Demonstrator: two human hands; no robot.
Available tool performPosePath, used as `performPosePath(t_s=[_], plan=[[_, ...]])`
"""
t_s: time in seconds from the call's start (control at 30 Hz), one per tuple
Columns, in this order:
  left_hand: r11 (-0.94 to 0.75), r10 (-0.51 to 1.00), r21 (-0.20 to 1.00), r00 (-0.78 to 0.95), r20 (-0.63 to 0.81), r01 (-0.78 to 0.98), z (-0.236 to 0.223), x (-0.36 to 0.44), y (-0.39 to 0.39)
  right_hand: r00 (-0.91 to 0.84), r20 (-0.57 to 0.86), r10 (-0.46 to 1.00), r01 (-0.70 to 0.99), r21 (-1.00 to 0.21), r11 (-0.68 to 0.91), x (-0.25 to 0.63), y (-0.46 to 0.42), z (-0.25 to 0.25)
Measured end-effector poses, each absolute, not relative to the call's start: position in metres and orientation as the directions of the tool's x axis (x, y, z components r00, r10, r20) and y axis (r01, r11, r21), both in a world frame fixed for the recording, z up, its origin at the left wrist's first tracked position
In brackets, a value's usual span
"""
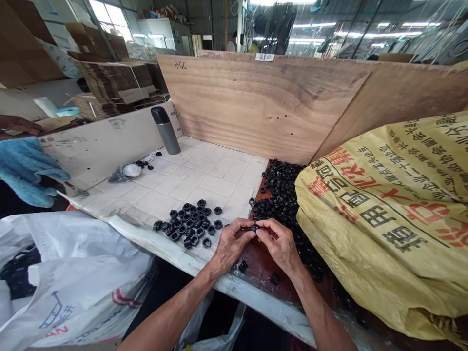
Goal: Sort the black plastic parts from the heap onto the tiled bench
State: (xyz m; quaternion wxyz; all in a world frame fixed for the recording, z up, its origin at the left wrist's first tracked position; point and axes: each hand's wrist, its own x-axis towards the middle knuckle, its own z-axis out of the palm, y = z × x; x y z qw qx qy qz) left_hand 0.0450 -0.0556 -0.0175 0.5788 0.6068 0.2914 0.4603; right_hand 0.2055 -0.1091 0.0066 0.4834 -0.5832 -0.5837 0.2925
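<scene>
Fingers of both hands: clenched, left hand and right hand together pinching one small black ring-shaped fitting. Just ahead and to the right of the fingers, a large heap of matching black rings, partly on a red-brown panel. Just left of the fingers, a smaller cluster of black rings on a white-tiled desk. Farther ahead and left, a grey steel flask with black lid. Immediately right, a bulging yellow woven sack with red and black print. Nearer and left, a white woven sack.
</scene>
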Motion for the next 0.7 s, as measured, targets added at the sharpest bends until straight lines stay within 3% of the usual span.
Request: performPosePath(t_s=[0.17, 0.23, 0.33, 0.47, 0.53, 0.6, 0.7], plan=[[-0.495, 0.79, 0.867, 0.384, 0.479, -0.063, -0.021, 0.043, -0.055, 0.154, 0.211, 0.965, 0.524, -0.846, 0.102, 0.2, -0.108, 0.003], [-0.544, 0.767, 0.838, 0.377, 0.519, -0.046, -0.02, 0.043, -0.055, 0.149, 0.239, 0.96, 0.599, -0.794, 0.105, 0.197, -0.107, 0.0], [-0.43, 0.828, 0.899, 0.359, 0.431, -0.087, -0.018, 0.044, -0.056, 0.168, 0.302, 0.939, 0.654, -0.746, 0.123, 0.194, -0.106, -0.002], [-0.084, 0.899, 0.976, 0.406, 0.162, -0.202, -0.012, 0.044, -0.057, 0.189, 0.243, 0.951, 0.544, -0.833, 0.105, 0.196, -0.11, 0.0], [-0.007, 0.893, 0.972, 0.436, 0.112, -0.235, -0.011, 0.043, -0.057, 0.159, 0.229, 0.96, 0.498, -0.858, 0.122, 0.198, -0.111, 0.002], [-0.055, 0.893, 0.972, 0.425, 0.151, -0.23, -0.012, 0.043, -0.056, 0.15, 0.224, 0.963, 0.488, -0.864, 0.125, 0.199, -0.111, 0.002], [-0.316, 0.863, 0.938, 0.366, 0.347, -0.143, -0.017, 0.042, -0.055, 0.189, 0.151, 0.97, 0.41, -0.91, 0.062, 0.197, -0.11, 0.002]])
